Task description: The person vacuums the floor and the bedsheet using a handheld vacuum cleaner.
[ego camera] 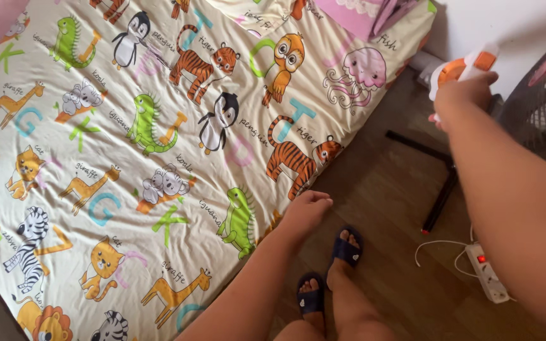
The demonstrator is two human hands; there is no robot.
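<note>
The white and orange spray bottle [466, 66] sits high at the right of the view, above the wooden floor [387, 189] and off the right-hand edge of the mattress, close to the white wall. The right hand [466, 98] is wrapped shut around its grip from below, fingers curled tight, with the forearm running down toward the lower right corner of the view. The bottle's long axis tilts up and to the right, its top end toward the wall, away from the bed. The left hand [308, 211] is well apart from it, lower and to the left, fingers loosely together and bent, resting empty at the right edge of the animal-print bed sheet [127, 158], near a printed tiger. So the bottle lies up and to the right of the left hand and belongs wholly to the right. Below, two feet in dark slippers [333, 271] stand on the floor just beside the mattress edge; a white power strip [488, 271] lies further right, and a fan grille [545, 107] stands by the wall.
</note>
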